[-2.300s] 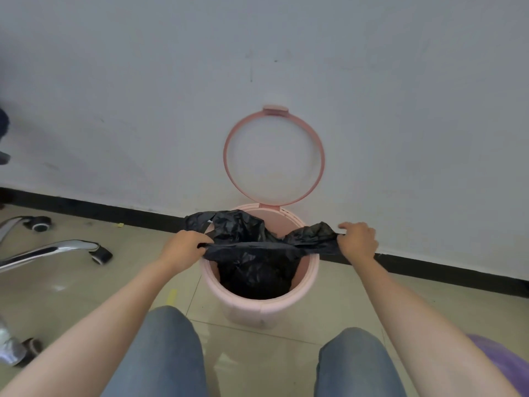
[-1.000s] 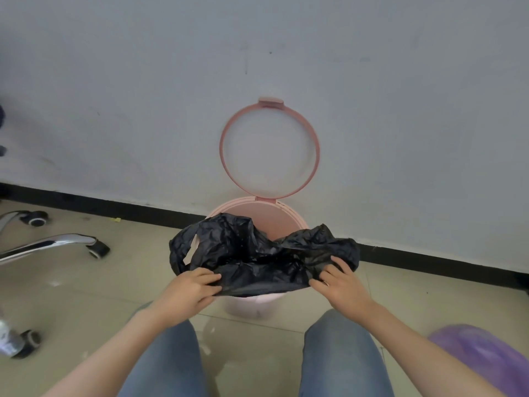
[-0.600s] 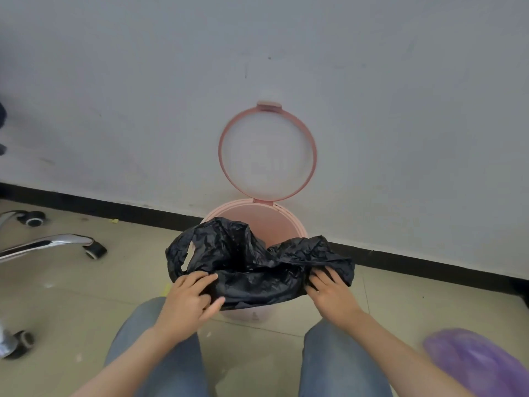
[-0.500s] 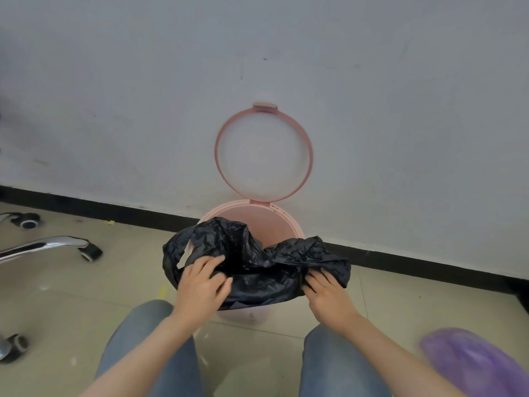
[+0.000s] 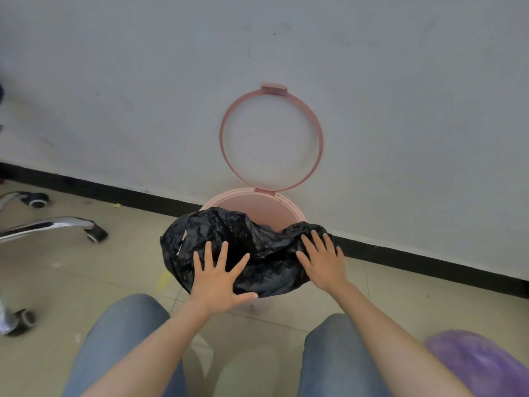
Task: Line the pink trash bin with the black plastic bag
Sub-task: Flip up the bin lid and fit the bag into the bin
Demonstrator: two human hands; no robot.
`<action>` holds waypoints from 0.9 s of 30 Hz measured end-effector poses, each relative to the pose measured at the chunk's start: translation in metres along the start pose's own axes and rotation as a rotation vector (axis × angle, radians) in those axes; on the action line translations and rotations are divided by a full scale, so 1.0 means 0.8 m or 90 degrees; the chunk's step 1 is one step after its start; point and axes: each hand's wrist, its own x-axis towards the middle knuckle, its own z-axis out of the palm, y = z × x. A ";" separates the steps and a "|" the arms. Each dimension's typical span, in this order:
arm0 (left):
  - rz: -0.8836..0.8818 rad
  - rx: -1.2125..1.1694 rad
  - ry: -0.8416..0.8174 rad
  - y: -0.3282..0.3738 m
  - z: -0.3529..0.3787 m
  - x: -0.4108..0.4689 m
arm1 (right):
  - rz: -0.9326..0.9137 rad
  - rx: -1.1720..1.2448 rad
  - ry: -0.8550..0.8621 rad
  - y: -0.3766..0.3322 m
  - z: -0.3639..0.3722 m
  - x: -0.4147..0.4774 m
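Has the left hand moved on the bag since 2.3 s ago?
Yes. The left hand left the bin's left rim for the near side, now open and spread flat on the bag.

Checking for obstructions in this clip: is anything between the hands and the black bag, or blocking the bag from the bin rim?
Nothing visible. Both open hands, left hand and right hand, lie on the black plastic bag draped over the pink trash bin; its clamp ring is raised.
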 end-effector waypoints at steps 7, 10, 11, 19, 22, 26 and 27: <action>-0.053 0.064 0.017 0.002 0.009 -0.002 | 0.073 0.157 -0.147 -0.013 -0.003 0.065; -0.065 0.066 0.022 0.000 0.009 0.001 | 0.081 0.257 -0.156 -0.014 -0.006 0.080; -0.074 0.069 0.020 -0.001 0.009 0.001 | 0.081 0.278 -0.136 -0.016 -0.007 0.080; -0.162 -0.022 0.086 -0.008 -0.018 0.000 | 0.126 0.259 0.101 -0.040 0.014 0.048; -0.200 -0.078 0.125 -0.017 -0.045 0.017 | 0.146 0.306 0.041 -0.043 0.021 0.059; -0.276 -0.260 0.055 -0.053 -0.044 0.051 | 0.142 0.279 -0.002 -0.041 0.021 0.072; -0.283 -0.280 0.065 -0.058 -0.041 0.053 | 0.140 0.281 -0.014 -0.041 0.022 0.072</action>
